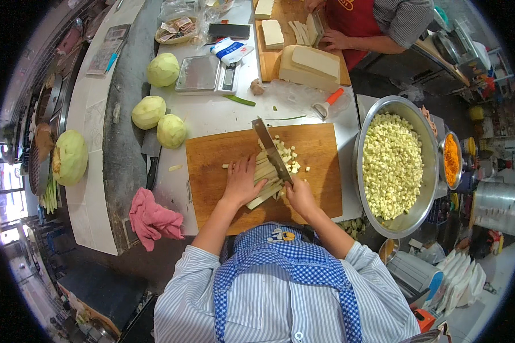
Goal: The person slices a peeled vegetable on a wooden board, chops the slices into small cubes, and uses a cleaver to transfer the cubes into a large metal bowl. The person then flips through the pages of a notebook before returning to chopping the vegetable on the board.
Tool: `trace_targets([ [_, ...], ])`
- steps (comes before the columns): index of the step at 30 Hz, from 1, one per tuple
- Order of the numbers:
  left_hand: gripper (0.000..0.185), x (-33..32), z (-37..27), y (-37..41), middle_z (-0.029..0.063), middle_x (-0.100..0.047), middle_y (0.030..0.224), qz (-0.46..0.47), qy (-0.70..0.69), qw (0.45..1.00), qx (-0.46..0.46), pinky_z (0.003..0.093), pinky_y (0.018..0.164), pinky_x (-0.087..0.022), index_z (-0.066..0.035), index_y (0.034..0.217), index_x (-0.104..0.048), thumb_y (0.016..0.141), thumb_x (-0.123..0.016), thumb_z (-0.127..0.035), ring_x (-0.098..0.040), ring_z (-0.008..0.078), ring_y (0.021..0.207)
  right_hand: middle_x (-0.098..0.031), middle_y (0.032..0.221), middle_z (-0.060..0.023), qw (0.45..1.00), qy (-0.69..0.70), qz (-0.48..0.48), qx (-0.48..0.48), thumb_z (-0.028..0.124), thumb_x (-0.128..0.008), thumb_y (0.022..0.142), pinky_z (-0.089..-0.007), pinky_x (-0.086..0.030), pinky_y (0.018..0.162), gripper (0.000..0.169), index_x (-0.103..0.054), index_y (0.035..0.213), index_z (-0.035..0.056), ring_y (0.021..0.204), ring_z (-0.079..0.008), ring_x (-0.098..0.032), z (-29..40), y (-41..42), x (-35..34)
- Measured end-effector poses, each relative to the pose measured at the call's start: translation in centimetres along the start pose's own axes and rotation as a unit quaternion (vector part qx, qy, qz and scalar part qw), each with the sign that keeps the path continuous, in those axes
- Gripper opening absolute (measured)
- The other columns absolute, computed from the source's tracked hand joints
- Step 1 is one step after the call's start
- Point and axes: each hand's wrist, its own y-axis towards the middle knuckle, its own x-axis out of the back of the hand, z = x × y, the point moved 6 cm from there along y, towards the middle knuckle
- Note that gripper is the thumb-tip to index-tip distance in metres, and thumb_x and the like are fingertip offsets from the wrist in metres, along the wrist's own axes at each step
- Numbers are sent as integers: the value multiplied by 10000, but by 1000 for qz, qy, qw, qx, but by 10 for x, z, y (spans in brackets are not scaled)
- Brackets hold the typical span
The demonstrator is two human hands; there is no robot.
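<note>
Pale green vegetable strips (264,171) lie bunched on a wooden cutting board (214,145). My left hand (241,182) presses on the strips from the left, fingers apart. In my right hand (300,197) is the handle of a kitchen cleaver (271,148), its blade slanting across the strips. Small cut cubes (289,156) are scattered on the board just right of the blade. A large steel bowl (430,193) full of similar pale green cubes (392,167) stands to the right of the board.
Peeled round vegetables (171,130), a digital scale (197,75) and a peeler (328,104) sit beyond the board. A pink cloth (154,218) drapes at the left edge near a black-handled knife (152,171). Across, a person's hand (335,40) rests by tofu-like blocks (311,66) on another board.
</note>
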Motion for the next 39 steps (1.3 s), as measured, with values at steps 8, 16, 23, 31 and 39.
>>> trace_targets([
  [8, 626, -15, 4, -11, 228, -420, 1343, -62, 35, 997, 0, 502, 1087, -220, 29, 1353, -363, 864, -568, -302, -374, 354, 1259, -600, 772, -305, 985, -93, 120, -80, 85, -547, 819, -517, -470, 695, 180, -585, 915, -63, 780, -461, -598, 7, -41, 16],
  [16, 628, -1, 3, -13, 208, -435, 1329, -51, -10, 999, -4, 497, 1080, -229, 22, 1344, -372, 859, -576, -321, -367, 355, 1262, -596, 751, -291, 997, -58, 47, -30, 119, -559, 854, -511, -460, 640, 178, -611, 900, -45, 733, -460, -588, -7, -2, -18],
  [23, 628, -8, 13, -17, 225, -421, 1325, -58, -11, 998, -13, 481, 1079, -241, 43, 1346, -358, 870, -577, -302, -362, 361, 1263, -595, 751, -289, 995, -33, 73, -67, 110, -550, 863, -516, -453, 636, 171, -602, 914, -45, 730, -451, -593, 24, -50, 18],
  [31, 608, -17, 8, -18, 206, -429, 1321, -88, 48, 995, -23, 477, 1080, -231, 41, 1348, -357, 883, -572, -286, -380, 345, 1247, -612, 816, -299, 985, -108, 100, -87, 110, -491, 858, -536, -462, 722, 203, -587, 949, -44, 814, -463, -598, -14, -17, -40],
  [39, 582, 0, 36, -20, 198, -456, 1307, -79, -119, 990, -13, 460, 1041, -297, -13, 1289, -448, 827, -644, -308, -417, 370, 1218, -607, 872, -304, 988, -69, 94, -101, 170, -501, 887, -525, -466, 731, 251, -587, 998, -38, 843, -459, -592, 29, -38, 2],
])
